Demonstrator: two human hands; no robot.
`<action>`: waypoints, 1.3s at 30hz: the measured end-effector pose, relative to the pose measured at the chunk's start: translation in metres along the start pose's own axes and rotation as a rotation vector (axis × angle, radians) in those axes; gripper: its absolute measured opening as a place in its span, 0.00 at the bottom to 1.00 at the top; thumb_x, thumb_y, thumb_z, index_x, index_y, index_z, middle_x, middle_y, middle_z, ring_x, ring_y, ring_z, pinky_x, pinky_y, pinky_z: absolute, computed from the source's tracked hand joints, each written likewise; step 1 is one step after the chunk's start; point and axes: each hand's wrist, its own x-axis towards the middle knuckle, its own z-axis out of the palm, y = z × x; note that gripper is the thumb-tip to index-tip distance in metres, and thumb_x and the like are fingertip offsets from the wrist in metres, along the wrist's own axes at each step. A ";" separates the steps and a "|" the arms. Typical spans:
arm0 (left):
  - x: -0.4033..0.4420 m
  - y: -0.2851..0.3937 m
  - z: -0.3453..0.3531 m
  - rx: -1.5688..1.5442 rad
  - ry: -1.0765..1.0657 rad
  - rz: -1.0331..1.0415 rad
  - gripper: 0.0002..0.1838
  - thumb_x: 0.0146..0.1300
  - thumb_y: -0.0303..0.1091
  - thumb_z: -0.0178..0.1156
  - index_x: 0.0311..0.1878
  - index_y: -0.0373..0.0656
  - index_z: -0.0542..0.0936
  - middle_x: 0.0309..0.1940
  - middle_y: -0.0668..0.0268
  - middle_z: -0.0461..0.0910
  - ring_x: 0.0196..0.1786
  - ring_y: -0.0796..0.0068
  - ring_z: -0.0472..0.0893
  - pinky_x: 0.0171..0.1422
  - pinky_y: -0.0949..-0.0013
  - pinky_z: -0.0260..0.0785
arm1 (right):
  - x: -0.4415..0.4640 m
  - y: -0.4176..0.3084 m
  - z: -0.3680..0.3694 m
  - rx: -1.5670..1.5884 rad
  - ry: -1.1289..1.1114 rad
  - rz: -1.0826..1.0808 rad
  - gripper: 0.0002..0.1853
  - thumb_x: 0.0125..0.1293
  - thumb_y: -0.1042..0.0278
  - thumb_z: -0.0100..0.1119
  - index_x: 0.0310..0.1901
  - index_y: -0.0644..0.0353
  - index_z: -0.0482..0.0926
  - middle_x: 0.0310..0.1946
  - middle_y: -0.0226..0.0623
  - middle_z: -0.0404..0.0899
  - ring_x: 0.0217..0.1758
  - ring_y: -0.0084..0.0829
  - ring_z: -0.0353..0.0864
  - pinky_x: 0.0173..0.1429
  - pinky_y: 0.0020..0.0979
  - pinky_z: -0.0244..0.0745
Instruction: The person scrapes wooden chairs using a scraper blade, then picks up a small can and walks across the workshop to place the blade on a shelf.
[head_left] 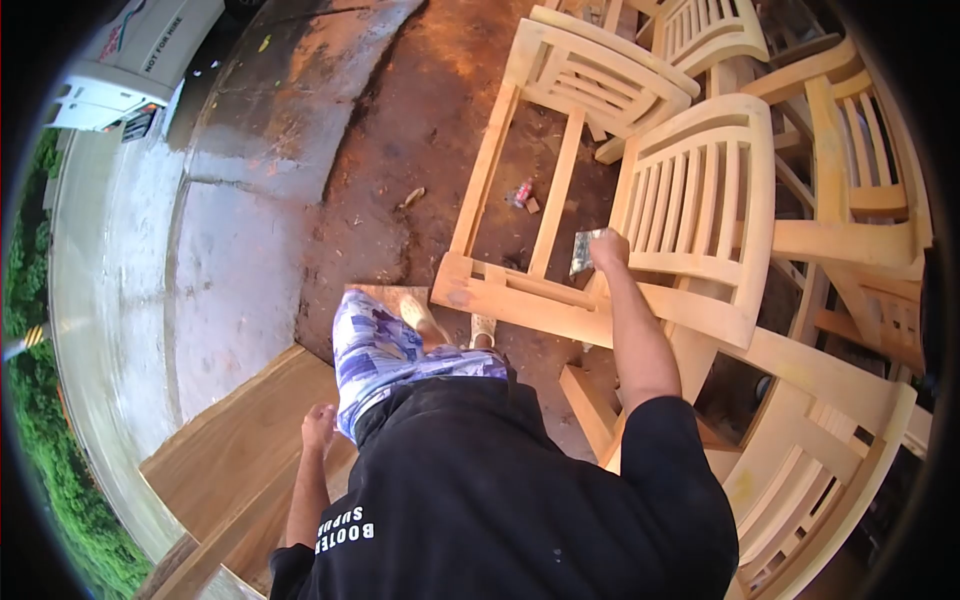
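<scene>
My right hand point(608, 250) is closed around a flat, greyish, smeared blade point(583, 252) that looks like a putty knife; its handle is hidden in the fist. The blade points left, over the open frame of an unfinished wooden chair point(530, 308). Just right of the fist is a slatted chair back point(690, 195) of pale bare wood. My left hand point(318, 428) hangs by my left thigh with curled fingers. Whether anything is inside them cannot be made out. Below that hand lie wide brown wooden boards point(245, 440).
More bare wooden chairs point(860, 130) are stacked at the right, and another slatted chair point(800, 480) stands beside my right side. A small crumpled wrapper point(521, 193) lies on the reddish dirt ground point(400, 150). Wet concrete point(245, 240) and a white vehicle point(130, 60) are at the left.
</scene>
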 end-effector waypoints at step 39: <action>0.443 0.397 -0.369 0.247 -0.295 0.165 0.18 0.76 0.41 0.55 0.42 0.35 0.84 0.26 0.59 0.84 0.23 0.71 0.82 0.27 0.66 0.78 | -0.024 -0.477 0.101 0.326 0.247 0.238 0.16 0.64 0.59 0.59 0.48 0.60 0.80 0.39 0.60 0.85 0.47 0.58 0.85 0.52 0.52 0.80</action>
